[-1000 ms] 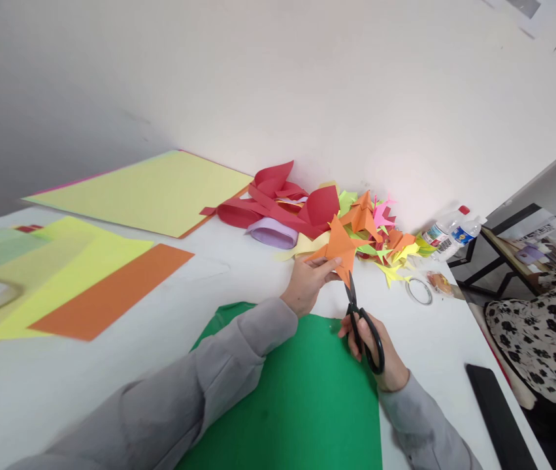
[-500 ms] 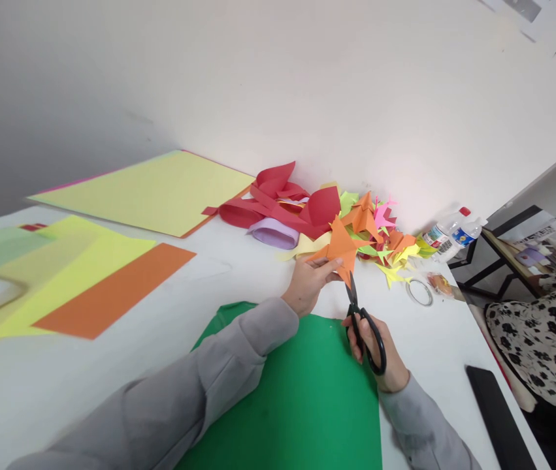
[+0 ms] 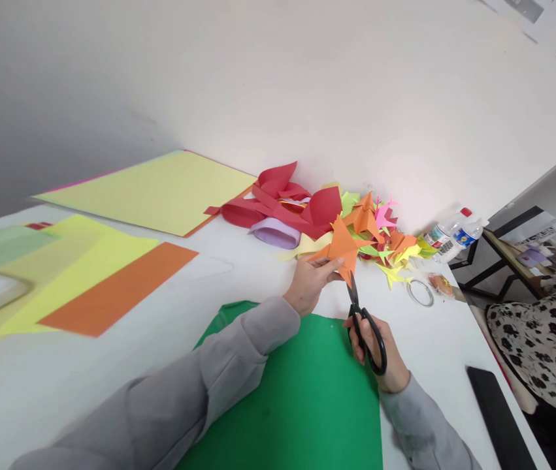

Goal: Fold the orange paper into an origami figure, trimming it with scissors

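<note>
My left hand (image 3: 311, 283) pinches a folded orange paper shape (image 3: 342, 247) and holds it up above the white table (image 3: 238, 271). My right hand (image 3: 379, 356) grips black scissors (image 3: 363, 322) through their loops. The blades point up into the lower edge of the orange paper. Both arms wear grey sleeves. A green sheet (image 3: 297, 398) lies under my forearms.
A heap of red, orange, pink and yellow folded paper (image 3: 356, 225) lies by the wall. Yellow (image 3: 155, 189) and orange (image 3: 115, 290) sheets lie to the left. A tape ring (image 3: 419, 292), two bottles (image 3: 451, 234) and a black phone (image 3: 498, 418) sit on the right.
Hardly anything has changed: the view has shifted slightly and the scissors stay at the orange paper's lower edge.
</note>
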